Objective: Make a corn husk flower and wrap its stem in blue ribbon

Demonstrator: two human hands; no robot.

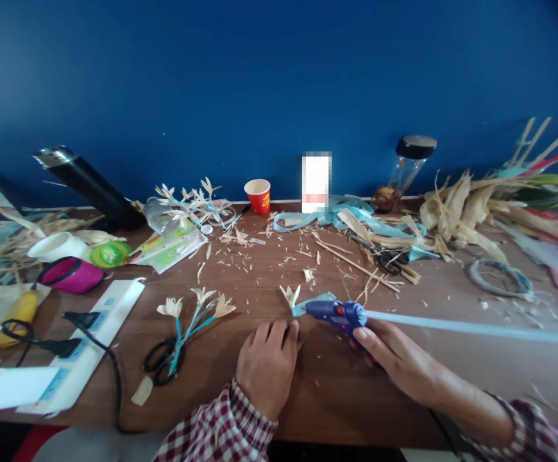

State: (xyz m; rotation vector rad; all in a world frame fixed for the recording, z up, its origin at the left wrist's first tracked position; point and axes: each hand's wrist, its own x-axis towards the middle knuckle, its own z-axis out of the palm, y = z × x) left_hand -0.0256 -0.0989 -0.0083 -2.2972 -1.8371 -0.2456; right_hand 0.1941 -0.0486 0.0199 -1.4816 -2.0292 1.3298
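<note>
My left hand [270,362] is low over the wooden table, knuckles up, its fingers bent and closed. Just past its fingertips a small pale husk flower [289,296] sticks up; its stem runs down towards the fingers, which hide the grip. My right hand [394,356] is wrapped round the handle of a blue hot glue gun [334,313], whose red light is lit. The nozzle points left, close to the base of the flower, where light-blue tape shows. A long translucent glue stick [471,326] juts from the gun's back to the right.
Three finished husk flowers [197,311] lie over black-handled scissors [161,364] on the left. Beyond are a power strip [93,343] with cords, a yellow glue gun [16,321] and a red paper cup [260,197]. Light-blue ribbon [351,217], dried husks [462,208] and scraps are spread behind.
</note>
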